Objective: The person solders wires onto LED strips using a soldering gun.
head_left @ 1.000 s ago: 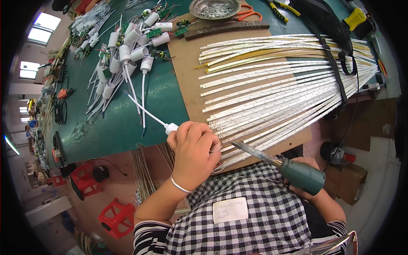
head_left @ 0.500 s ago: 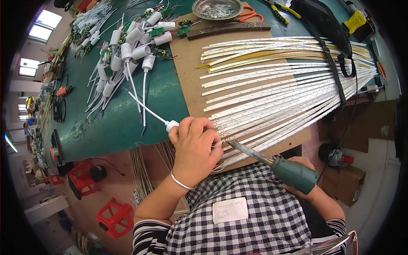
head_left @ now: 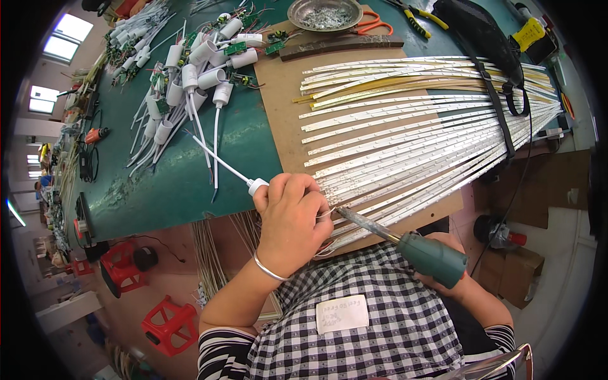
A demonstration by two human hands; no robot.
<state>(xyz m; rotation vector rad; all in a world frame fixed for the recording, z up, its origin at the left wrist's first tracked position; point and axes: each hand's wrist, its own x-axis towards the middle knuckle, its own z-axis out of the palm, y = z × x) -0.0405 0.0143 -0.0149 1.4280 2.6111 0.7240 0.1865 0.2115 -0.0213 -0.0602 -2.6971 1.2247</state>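
My left hand (head_left: pixel 286 221) is closed around a white plug-like cap (head_left: pixel 255 185) with a white cable running out to the upper left. Thin wires come out by its fingertips, over the ends of the white LED strips (head_left: pixel 386 149). In my right hand (head_left: pixel 448 240) is a soldering iron (head_left: pixel 434 258) with a green handle, and its fingers wrap the handle from behind. The metal tip of the iron reaches the strip ends right beside my left fingertips. Whether the tip touches a wire or a strip is too small to tell.
White caps (head_left: pixel 210 78) with cables and green circuit boards lie heaped at the upper left. At the back are a metal dish (head_left: pixel 325 14), orange-handled scissors (head_left: pixel 373 24), pliers (head_left: pixel 415 19) and a dark bar (head_left: pixel 342 47). A black strap (head_left: pixel 497 114) crosses the strips. Red stools (head_left: pixel 170 325) stand below.
The soldering iron's handle has shifted slightly left with my right hand, while its tip stays by my left fingertips. My left hand holds nearly the same place.
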